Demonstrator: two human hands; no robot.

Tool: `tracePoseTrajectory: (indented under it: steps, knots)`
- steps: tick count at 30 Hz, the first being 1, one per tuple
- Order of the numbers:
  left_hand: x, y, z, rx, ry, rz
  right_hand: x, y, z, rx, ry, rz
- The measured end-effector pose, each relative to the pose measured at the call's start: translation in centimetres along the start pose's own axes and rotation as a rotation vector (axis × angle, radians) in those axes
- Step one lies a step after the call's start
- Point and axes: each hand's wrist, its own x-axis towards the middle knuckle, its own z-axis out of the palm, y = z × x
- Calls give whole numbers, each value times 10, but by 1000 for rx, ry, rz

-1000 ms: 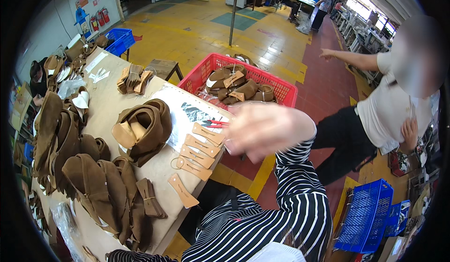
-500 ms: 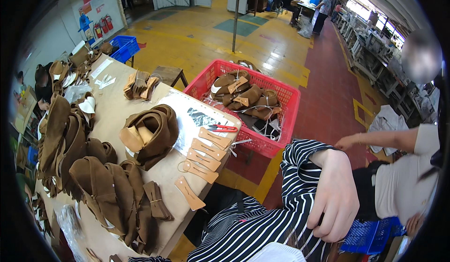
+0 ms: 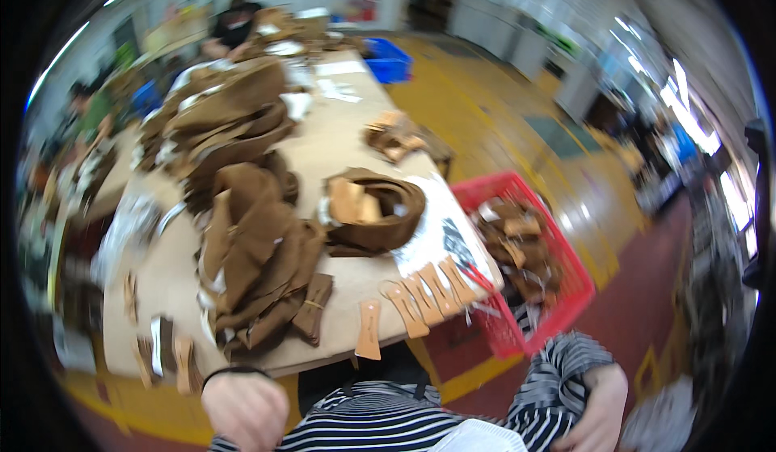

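Note:
My left hand (image 3: 246, 412), a dark band at its wrist, is off the table's near edge, its fingers curled and smeared by motion; nothing in it can be made out. Low on the right is my right hand (image 3: 600, 407), partly cut off by the lower edge, its fingers blurred. Closest to my left hand are tan leather tabs (image 3: 185, 363) at the table corner. Ahead are a tan leather tab (image 3: 369, 329), a row of similar tabs (image 3: 428, 294) and a bundled stack of brown strips (image 3: 313, 310). Brown suede pieces (image 3: 250, 250) lie heaped behind them.
A red plastic crate (image 3: 558, 323) holding brown pieces stands against the right side of the table (image 3: 323, 149). A coiled brown bundle (image 3: 376, 210) and red-handled snips (image 3: 477, 277) lie on top. A blue crate (image 3: 388, 60) is at the far end. People sit at the far left.
The view has swung left, bringing the table to the middle. My left hand has come into sight at the near edge. My right hand appears lower; the person at right is out of view.

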Motion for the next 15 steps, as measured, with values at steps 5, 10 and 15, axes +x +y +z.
tracePoseTrajectory:
  steps: [5, 10, 15]
  knots:
    - [-28, -14, 42, 108, 833, -494, -6, 77, -28, -215, -137, 26]
    - [-36, -45, 65, 51, 1170, -834, 2, 143, -34, -405, -130, 166]
    - [-33, -69, 75, 226, 980, -909, 15, 184, -36, -549, -130, 238]
